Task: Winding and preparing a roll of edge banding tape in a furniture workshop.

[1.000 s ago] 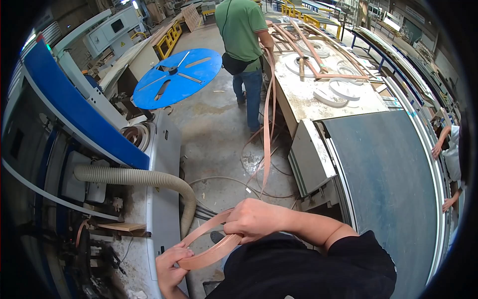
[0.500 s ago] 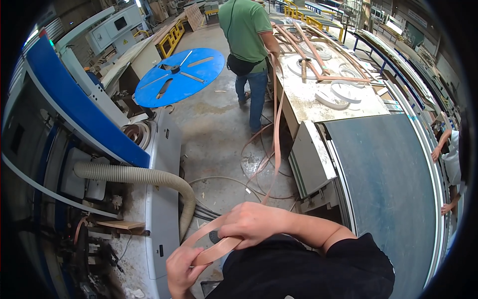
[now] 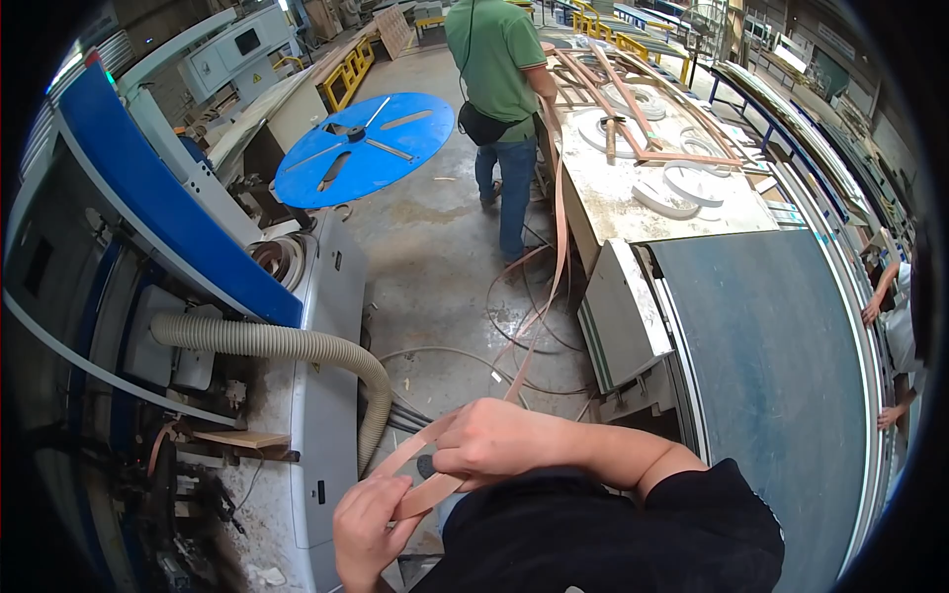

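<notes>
Gripping the looped pinkish strip, both hands sit closer together than a second ago.

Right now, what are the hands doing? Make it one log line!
left hand: holds looped pink strip; right hand: grips same loop; strip: trails toward co-worker; nearby: ribbed hose, blue disc

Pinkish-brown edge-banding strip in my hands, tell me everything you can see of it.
The pinkish-brown edge-banding strip looks long, thin, flat and flexible, perhaps plastic or veneer. Part is bent into a loop, gripped by your left hand and right hand. Beyond the right hand, a length leads away and curves up toward the co-worker in a green shirt; whether it touches the floor is unclear.
</notes>
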`<state>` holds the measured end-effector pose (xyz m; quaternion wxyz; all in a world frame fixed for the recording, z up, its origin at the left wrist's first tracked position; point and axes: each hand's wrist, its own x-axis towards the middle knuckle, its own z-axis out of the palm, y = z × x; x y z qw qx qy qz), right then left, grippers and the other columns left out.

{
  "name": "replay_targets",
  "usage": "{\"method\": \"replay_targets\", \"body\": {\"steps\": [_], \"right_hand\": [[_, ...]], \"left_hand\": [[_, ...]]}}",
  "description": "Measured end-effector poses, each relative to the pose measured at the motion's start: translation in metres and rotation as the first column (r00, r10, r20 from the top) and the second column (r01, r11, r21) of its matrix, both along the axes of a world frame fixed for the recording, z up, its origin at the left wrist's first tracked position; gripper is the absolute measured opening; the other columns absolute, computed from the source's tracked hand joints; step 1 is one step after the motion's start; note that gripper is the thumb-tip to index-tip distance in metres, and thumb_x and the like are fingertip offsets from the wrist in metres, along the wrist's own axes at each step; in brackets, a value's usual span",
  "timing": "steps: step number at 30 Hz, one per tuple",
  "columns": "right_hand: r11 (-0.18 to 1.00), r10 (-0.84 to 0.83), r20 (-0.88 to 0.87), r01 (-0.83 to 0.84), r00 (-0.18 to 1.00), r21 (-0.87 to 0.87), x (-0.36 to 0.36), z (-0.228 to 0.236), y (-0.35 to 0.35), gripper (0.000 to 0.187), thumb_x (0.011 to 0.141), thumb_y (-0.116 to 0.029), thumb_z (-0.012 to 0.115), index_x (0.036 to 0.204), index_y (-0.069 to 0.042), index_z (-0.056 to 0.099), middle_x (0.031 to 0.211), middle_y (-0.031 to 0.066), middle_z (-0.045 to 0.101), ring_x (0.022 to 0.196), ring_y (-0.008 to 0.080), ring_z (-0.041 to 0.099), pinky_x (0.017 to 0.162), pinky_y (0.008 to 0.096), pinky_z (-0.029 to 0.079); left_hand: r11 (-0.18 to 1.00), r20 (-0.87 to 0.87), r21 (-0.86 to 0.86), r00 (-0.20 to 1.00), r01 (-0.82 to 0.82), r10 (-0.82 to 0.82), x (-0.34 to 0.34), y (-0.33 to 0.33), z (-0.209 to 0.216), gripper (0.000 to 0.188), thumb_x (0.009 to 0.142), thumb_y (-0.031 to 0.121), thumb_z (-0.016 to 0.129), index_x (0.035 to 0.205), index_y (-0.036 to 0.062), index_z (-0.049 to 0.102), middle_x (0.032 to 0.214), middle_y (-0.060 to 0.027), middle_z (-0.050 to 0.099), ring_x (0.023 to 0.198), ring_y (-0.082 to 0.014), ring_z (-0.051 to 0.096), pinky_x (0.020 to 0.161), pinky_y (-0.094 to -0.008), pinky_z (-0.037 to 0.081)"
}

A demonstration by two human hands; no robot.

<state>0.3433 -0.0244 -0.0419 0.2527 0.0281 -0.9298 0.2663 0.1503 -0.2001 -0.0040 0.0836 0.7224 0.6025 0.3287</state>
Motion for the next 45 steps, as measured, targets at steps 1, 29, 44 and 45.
{"method": "replay_targets", "body": {"steps": [1,29,44,45], "right_hand": [[1.0,0.003,0.006,-0.003,1.0,0.025,-0.002,0.0,-0.001,0.032,0.072,-0.024,0.078,0.074,-0.009,0.05,0.074,0.0063,0.06,0.069,0.0314,0.064,0.06,0.0441,0.05],[0.998,0.021,-0.073,-0.016,0.997,0.068,0.003,-0.013,0.007,0.033,0.071,-0.023,0.076,0.084,-0.008,0.049,0.07,0.007,0.058,0.067,0.0315,0.063,0.06,0.0433,0.051],[1.0,0.007,-0.054,-0.009,0.999,-0.027,0.006,-0.012,0.001,0.027,0.074,-0.018,0.073,0.085,-0.007,0.052,0.073,0.0096,0.059,0.074,0.0321,0.065,0.067,0.0444,0.052],[1.0,-0.012,-0.141,0.01,0.99,-0.02,0.006,-0.01,0.003,0.027,0.074,-0.018,0.073,0.086,-0.007,0.052,0.073,0.0092,0.059,0.073,0.0322,0.064,0.068,0.045,0.052]], "left_hand": [[0.999,-0.03,-0.03,0.999,-0.023,0.022,-0.003,-0.003,-0.003,0.046,0.065,0.008,0.086,0.108,0.0036,0.07,0.099,-0.0125,0.074,0.095,-0.036,0.071,0.092,-0.0459,0.056],[0.998,0.136,-0.04,0.989,-0.056,0.061,-0.016,-0.008,-0.027,0.039,0.064,0.008,0.087,0.101,0.0063,0.072,0.096,-0.0091,0.076,0.1,-0.0304,0.073,0.099,-0.0503,0.054],[0.992,0.178,-0.03,0.976,-0.12,0.123,-0.006,-0.004,-0.035,0.028,0.066,0.003,0.081,0.093,0.0028,0.074,0.09,-0.0103,0.076,0.094,-0.0296,0.075,0.095,-0.0476,0.057],[0.993,0.179,-0.031,0.976,-0.118,0.121,-0.009,-0.005,-0.035,0.028,0.066,0.003,0.081,0.093,0.0028,0.074,0.09,-0.0103,0.076,0.094,-0.0296,0.075,0.095,-0.0476,0.057]]}}
